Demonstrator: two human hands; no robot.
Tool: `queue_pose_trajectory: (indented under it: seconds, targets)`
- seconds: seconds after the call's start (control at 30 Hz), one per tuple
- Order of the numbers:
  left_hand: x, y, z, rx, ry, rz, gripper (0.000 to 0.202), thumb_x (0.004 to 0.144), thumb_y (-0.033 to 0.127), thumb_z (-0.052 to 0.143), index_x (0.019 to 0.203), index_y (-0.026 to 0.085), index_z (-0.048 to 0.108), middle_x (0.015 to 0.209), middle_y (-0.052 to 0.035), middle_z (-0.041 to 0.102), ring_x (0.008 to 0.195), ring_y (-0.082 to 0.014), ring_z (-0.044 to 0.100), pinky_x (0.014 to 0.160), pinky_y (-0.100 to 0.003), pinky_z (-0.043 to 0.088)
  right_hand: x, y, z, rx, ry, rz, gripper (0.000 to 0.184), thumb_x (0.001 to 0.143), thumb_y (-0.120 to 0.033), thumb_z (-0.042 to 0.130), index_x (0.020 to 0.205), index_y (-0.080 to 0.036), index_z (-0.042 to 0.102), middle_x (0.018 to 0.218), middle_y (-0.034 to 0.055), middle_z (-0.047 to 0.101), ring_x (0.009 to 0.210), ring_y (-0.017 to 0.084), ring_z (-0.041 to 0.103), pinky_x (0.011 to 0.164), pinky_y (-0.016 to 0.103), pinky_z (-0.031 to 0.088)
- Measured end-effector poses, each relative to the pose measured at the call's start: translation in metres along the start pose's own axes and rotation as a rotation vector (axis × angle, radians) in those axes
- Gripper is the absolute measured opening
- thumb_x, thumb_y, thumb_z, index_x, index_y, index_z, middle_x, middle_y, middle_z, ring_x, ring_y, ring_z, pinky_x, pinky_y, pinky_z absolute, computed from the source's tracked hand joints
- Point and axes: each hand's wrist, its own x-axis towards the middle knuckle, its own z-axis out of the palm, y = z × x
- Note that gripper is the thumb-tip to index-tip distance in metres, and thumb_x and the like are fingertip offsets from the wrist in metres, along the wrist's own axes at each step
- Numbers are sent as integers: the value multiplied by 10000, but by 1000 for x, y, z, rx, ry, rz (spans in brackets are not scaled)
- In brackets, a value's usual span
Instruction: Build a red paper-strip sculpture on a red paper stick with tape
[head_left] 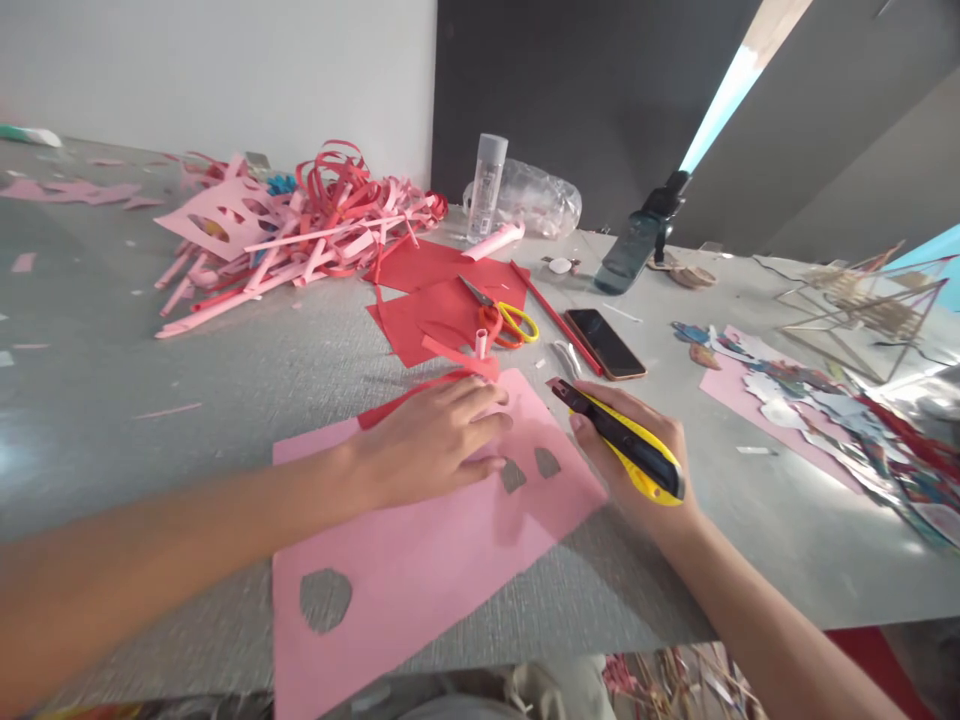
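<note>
Loosely spread, the left hand (442, 435) lies palm-down on the sheet (420, 575) at near centre. At right, I see the right hand (643, 512) closed around the cutter (622, 440), its tip angled far and left, near the left hand. A slip, I judge, could nick it; weak pressure could let the sheet skid.
</note>
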Motion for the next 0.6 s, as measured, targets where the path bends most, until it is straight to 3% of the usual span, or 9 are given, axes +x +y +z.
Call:
queue_pose_trajectory:
  seconds: [0.07, 0.13, 0.23, 0.37, 0.43, 0.6]
  targets:
    - [-1, 3, -6, 71, 3, -16, 270, 1048, 285, 484, 1062, 167, 726, 1141, -118, 716, 1097, -283, 662, 985, -444, 508, 0, 2, -2, -9, 5, 20, 307, 914, -330, 703, 1203, -229, 726, 1103, 79, 791, 914, 243, 769, 804, 337, 601]
    - [-4, 6, -13, 59, -52, -42, 317, 1056, 326, 466, 990, 173, 735, 1029, -97, 735, 994, -266, 685, 937, -435, 518, 0, 4, -5, -32, 34, 40, 295, 917, -346, 702, 1189, -236, 732, 1069, 74, 795, 885, 245, 769, 789, 340, 607]
    - [-9, 5, -17, -78, -134, -46, 344, 1032, 423, 515, 1168, 185, 723, 1237, -94, 740, 1154, -284, 671, 1051, -448, 464, 0, 1, -12, -78, 102, 57, 277, 918, -372, 705, 1163, -248, 741, 1028, 74, 796, 858, 253, 769, 792, 356, 618]
    - [-10, -4, -9, -219, -221, 6, 495, 1034, 389, 523, 1486, 187, 532, 1602, -88, 489, 1488, -256, 443, 1219, -405, 308, -12, -22, -20, -155, 96, 31, 249, 921, -334, 691, 1157, -264, 731, 909, 66, 776, 736, 222, 746, 713, 321, 616]
    - [-8, -11, -3, -253, -259, 38, 510, 1050, 381, 489, 1524, 191, 491, 1632, -79, 441, 1537, -233, 368, 1254, -390, 252, -25, -36, -18, -125, 58, -11, 214, 908, -270, 676, 1115, -253, 730, 877, 58, 757, 688, 195, 727, 681, 302, 609]
    - [-2, -26, 2, -315, -238, 98, 525, 1022, 412, 547, 1514, 234, 514, 1597, -56, 494, 1533, -225, 377, 1266, -391, 253, -55, -49, 2, 41, -71, -133, 290, 883, -153, 613, 1151, -221, 697, 973, 78, 757, 756, 172, 738, 655, 268, 599]
